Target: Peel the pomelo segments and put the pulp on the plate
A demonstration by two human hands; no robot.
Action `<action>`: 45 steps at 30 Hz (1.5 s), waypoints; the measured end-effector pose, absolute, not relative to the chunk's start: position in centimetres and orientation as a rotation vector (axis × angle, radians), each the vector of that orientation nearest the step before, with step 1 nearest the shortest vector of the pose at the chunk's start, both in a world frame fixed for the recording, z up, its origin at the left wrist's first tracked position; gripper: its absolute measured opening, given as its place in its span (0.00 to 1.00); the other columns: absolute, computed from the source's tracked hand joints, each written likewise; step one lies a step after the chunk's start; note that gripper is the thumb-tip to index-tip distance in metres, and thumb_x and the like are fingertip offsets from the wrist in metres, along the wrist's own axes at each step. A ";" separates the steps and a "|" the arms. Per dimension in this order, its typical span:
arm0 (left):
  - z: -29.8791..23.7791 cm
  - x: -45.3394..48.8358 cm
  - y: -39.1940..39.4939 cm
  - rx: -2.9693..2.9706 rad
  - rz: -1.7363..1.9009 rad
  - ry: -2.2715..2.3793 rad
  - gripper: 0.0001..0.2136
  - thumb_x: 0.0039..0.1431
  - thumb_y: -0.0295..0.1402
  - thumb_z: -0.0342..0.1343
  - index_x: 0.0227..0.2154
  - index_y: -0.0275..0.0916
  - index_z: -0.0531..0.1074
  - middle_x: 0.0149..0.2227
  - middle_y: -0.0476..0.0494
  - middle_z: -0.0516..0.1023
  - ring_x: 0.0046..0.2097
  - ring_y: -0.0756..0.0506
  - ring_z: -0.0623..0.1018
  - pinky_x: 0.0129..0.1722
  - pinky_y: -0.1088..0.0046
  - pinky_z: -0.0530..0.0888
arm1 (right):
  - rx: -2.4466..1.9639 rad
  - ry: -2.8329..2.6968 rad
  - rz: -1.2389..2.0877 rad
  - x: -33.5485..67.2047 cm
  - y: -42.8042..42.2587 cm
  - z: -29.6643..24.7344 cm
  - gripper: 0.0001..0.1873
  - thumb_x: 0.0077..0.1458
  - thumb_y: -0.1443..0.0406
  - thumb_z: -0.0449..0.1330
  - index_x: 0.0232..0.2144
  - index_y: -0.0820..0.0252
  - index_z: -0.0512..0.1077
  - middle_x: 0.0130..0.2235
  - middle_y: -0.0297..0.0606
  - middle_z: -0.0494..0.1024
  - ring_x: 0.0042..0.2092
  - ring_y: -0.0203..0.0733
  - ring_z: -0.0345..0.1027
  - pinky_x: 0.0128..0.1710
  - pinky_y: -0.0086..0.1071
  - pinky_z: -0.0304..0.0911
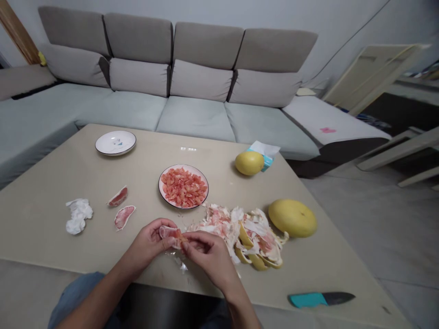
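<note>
Near the table's front edge, my left hand point(153, 240) pinches a pomelo segment point(170, 232) by its pale, translucent membrane. The fingers of my right hand point(207, 251) close on the reddish flesh at the segment's right end, so both hands hold the same piece. Just beyond them sits a white plate point(161, 194) with a dark rim, heaped with loose pink pomelo flesh point(183, 186). To the left lie two unopened pomelo segments, one darker red point(118, 196) and one paler point(124, 217). A pile of peel and membranes point(254, 235) spreads right of my right hand.
A whole pomelo point(292, 218) rests right of the peel; another point(249, 163) stands by a blue tissue pack point(267, 153). A knife point(322, 299) with a teal handle lies at the front right. Crumpled tissue point(78, 215) and a second plate point(115, 143) are on the left.
</note>
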State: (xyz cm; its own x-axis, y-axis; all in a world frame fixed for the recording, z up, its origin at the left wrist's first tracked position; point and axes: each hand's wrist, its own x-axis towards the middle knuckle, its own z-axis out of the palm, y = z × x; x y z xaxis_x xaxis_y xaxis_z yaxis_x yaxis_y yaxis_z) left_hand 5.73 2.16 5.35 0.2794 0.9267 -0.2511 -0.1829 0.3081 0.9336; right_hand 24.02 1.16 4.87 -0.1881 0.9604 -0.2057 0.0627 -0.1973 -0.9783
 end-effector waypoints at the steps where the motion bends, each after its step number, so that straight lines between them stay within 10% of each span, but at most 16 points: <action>1: 5.4 5.7 2.1 0.947 0.917 0.987 0.13 0.51 0.35 0.64 0.38 0.37 0.72 0.33 0.47 0.77 0.36 0.47 0.75 0.37 0.74 0.70 | -1.280 -1.263 1.514 24.1 1.2 4.8 0.16 0.47 0.56 0.67 0.34 0.61 0.80 0.28 0.41 0.81 0.28 0.42 0.74 0.30 0.32 0.69; 45: 5.7 5.8 1.9 0.638 0.965 0.847 0.11 0.51 0.31 0.66 0.38 0.38 0.73 0.34 0.48 0.76 0.37 0.50 0.77 0.42 0.75 0.73 | -1.038 -0.647 1.904 24.0 1.7 4.6 0.19 0.39 0.58 0.74 0.31 0.65 0.78 0.26 0.34 0.78 0.27 0.31 0.72 0.29 0.22 0.67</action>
